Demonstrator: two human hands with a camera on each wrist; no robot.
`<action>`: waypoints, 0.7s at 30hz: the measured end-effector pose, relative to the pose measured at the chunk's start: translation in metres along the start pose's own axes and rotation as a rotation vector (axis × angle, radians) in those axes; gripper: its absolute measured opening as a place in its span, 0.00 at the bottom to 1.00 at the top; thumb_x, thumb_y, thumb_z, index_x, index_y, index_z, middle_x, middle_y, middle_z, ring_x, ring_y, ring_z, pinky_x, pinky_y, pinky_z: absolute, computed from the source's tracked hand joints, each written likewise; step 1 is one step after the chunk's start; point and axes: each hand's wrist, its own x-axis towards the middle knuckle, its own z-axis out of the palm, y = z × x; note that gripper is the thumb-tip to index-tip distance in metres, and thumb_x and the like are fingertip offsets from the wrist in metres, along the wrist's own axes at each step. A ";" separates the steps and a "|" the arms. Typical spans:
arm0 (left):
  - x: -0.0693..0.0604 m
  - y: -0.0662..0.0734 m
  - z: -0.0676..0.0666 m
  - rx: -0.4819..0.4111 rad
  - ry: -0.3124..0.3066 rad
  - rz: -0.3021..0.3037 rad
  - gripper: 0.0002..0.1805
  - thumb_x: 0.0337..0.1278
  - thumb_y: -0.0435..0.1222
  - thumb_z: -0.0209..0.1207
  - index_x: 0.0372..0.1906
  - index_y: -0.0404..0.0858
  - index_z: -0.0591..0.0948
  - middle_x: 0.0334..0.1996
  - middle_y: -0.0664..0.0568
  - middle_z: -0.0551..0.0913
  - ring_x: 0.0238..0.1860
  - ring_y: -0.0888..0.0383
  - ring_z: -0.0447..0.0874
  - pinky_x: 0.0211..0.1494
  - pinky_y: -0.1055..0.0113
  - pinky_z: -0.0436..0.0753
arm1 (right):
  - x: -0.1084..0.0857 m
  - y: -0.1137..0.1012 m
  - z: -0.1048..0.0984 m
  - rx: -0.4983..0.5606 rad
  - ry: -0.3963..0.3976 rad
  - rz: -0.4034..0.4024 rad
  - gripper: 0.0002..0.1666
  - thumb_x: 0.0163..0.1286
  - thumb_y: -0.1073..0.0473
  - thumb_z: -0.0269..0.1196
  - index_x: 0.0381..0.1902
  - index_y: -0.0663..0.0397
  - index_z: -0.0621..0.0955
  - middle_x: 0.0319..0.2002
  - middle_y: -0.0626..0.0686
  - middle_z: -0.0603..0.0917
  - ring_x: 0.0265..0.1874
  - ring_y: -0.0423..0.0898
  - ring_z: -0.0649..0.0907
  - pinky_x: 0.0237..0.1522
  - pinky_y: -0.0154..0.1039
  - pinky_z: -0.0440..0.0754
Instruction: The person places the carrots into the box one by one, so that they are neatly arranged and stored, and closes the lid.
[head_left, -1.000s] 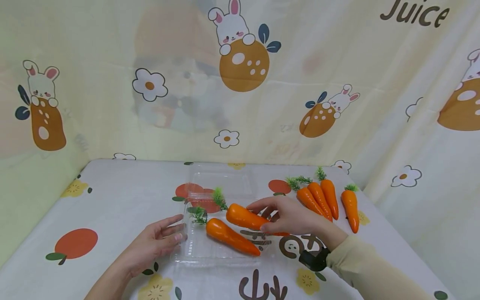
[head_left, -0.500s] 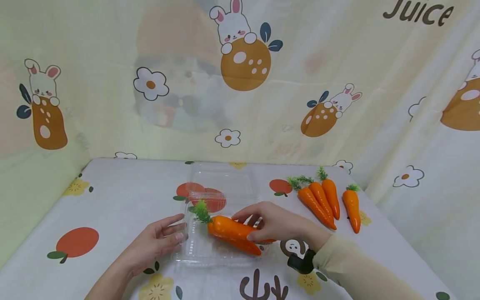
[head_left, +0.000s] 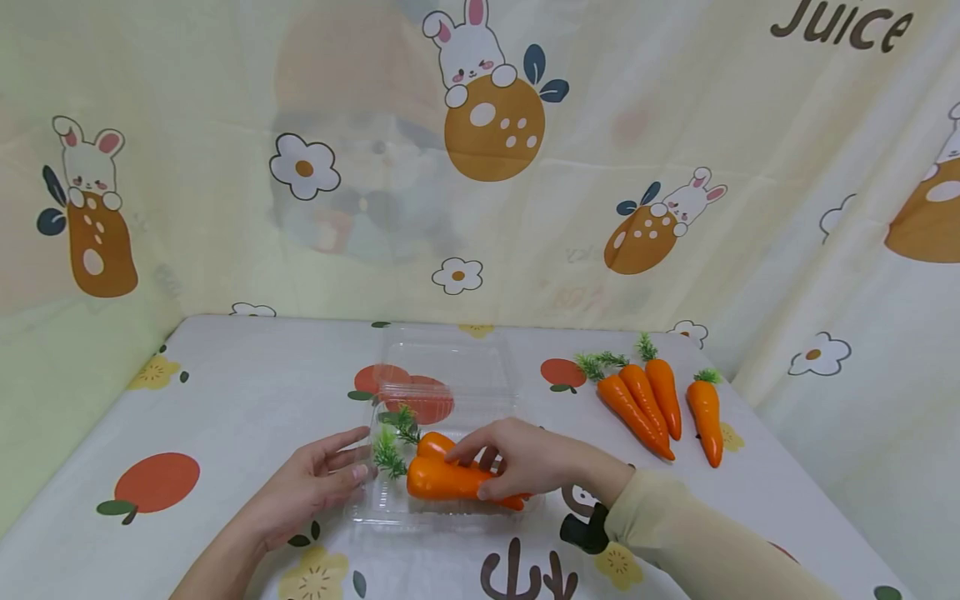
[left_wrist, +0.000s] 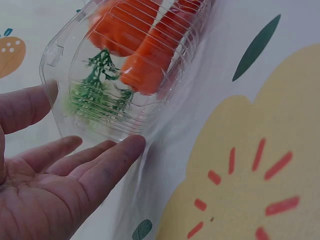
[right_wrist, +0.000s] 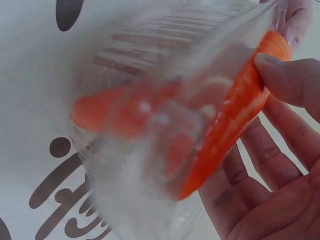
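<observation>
A clear plastic clamshell box (head_left: 390, 518) lies unfolded on the table, its lid (head_left: 457, 354) flat behind its base. One orange carrot (head_left: 433, 443) with a green leafy top lies in the base. My right hand (head_left: 521, 458) pinches a second carrot (right_wrist: 240, 105) between thumb and fingers, over the base and partly in front of the first; both leafy tops point left. My left hand (head_left: 318, 477) is at the box's left edge, its extended fingers touching the clear wall (left_wrist: 107, 132).
At the right rear lie three carrots (head_left: 636, 412) close together, with a single carrot (head_left: 705, 421) farther right. A printed cloth (head_left: 247, 392) covers the table. A patterned curtain (head_left: 375, 233) hangs behind it and along the sides.
My right hand has brought the pinched carrot left and toward me, from behind the carrot in the base to in front of it. My left hand has stayed put.
</observation>
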 end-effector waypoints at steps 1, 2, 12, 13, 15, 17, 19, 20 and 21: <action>0.000 0.000 0.000 -0.002 0.000 -0.001 0.41 0.73 0.42 0.60 0.81 0.32 0.54 0.76 0.29 0.63 0.70 0.39 0.75 0.63 0.53 0.84 | 0.000 0.000 0.001 -0.002 -0.001 0.008 0.27 0.65 0.67 0.69 0.62 0.48 0.83 0.57 0.47 0.86 0.44 0.37 0.83 0.47 0.27 0.84; 0.000 0.001 0.000 -0.001 0.000 -0.002 0.41 0.73 0.42 0.60 0.81 0.32 0.54 0.76 0.30 0.63 0.70 0.39 0.75 0.63 0.53 0.84 | 0.001 0.000 0.001 -0.005 -0.003 0.016 0.27 0.65 0.67 0.69 0.62 0.47 0.83 0.57 0.46 0.86 0.45 0.38 0.83 0.48 0.27 0.84; 0.000 0.001 0.001 -0.003 0.000 0.003 0.41 0.73 0.41 0.60 0.80 0.32 0.55 0.76 0.30 0.63 0.72 0.37 0.73 0.64 0.52 0.84 | 0.005 0.001 0.006 -0.045 -0.039 0.011 0.26 0.65 0.66 0.69 0.60 0.47 0.84 0.53 0.42 0.88 0.44 0.34 0.83 0.52 0.29 0.83; 0.000 0.001 0.001 -0.005 -0.002 0.004 0.41 0.73 0.41 0.60 0.80 0.32 0.55 0.76 0.30 0.63 0.72 0.37 0.73 0.64 0.53 0.84 | 0.006 0.002 0.007 -0.048 -0.041 0.006 0.25 0.65 0.66 0.69 0.60 0.47 0.84 0.53 0.42 0.88 0.44 0.34 0.83 0.52 0.28 0.83; -0.001 0.001 0.001 -0.010 -0.006 0.008 0.41 0.73 0.41 0.60 0.80 0.32 0.55 0.76 0.30 0.62 0.72 0.37 0.73 0.64 0.53 0.84 | 0.006 0.002 0.008 -0.047 -0.045 -0.001 0.26 0.65 0.66 0.69 0.60 0.47 0.84 0.52 0.42 0.88 0.43 0.33 0.83 0.52 0.28 0.83; -0.001 0.001 0.001 -0.014 -0.008 0.011 0.41 0.73 0.41 0.60 0.80 0.31 0.55 0.76 0.29 0.62 0.72 0.37 0.72 0.64 0.53 0.84 | 0.007 0.002 0.009 -0.053 -0.045 -0.004 0.26 0.65 0.66 0.69 0.61 0.47 0.84 0.51 0.42 0.88 0.42 0.33 0.82 0.51 0.28 0.83; -0.001 0.001 0.000 -0.015 -0.009 0.013 0.41 0.73 0.41 0.60 0.80 0.31 0.55 0.76 0.29 0.62 0.72 0.37 0.72 0.64 0.53 0.84 | 0.008 0.001 0.010 -0.066 -0.045 -0.008 0.26 0.64 0.66 0.70 0.61 0.47 0.84 0.50 0.41 0.88 0.41 0.32 0.82 0.50 0.28 0.83; -0.001 0.001 0.000 -0.015 -0.010 0.013 0.41 0.73 0.41 0.59 0.80 0.31 0.55 0.76 0.29 0.62 0.72 0.37 0.72 0.64 0.53 0.84 | 0.008 0.001 0.010 -0.073 -0.047 -0.008 0.26 0.64 0.66 0.70 0.61 0.47 0.84 0.50 0.41 0.88 0.41 0.32 0.82 0.50 0.28 0.82; -0.001 0.001 0.000 -0.015 -0.012 0.013 0.41 0.73 0.41 0.59 0.80 0.31 0.55 0.76 0.29 0.62 0.72 0.36 0.71 0.64 0.53 0.84 | 0.008 0.000 0.010 -0.081 -0.048 -0.007 0.27 0.64 0.66 0.70 0.61 0.47 0.84 0.50 0.41 0.88 0.41 0.32 0.81 0.50 0.28 0.82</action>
